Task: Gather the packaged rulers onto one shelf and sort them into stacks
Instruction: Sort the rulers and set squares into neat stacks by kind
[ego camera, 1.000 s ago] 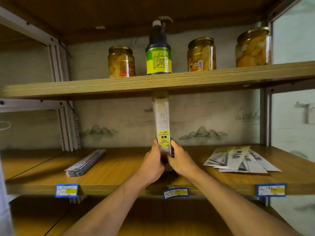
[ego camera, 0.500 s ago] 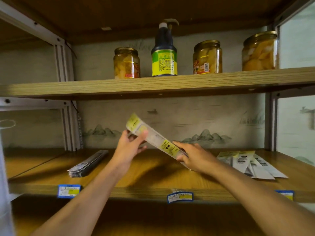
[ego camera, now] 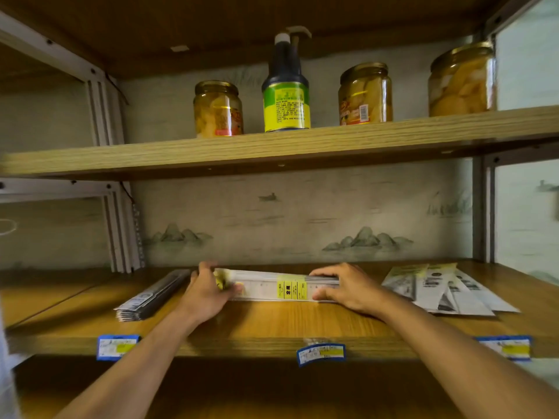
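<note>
left hand [ego camera: 208,293] and right hand [ego camera: 348,290] are pinching ruler bundle [ego camera: 281,287] ends, fingers curled | risk: packs are sliding apart on shelf [ego camera: 272,325] if released unevenly

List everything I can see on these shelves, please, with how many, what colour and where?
Bundle of packaged rulers: one, white with yellow labels, lying flat mid-shelf between both hands.
Dark ruler stack: one, grey-black, left on the same lower shelf.
Loose ruler packs: several, white and yellow, fanned out on the right.
Price tags: three, blue with yellow, on the lower shelf's front edge.
Glass jars: three, yellow contents, on the upper shelf.
Pump bottle: one, dark with green-yellow label, between the first two jars.
Left hand: grips the bundle's left end.
Right hand: holds the bundle's right end.
</note>
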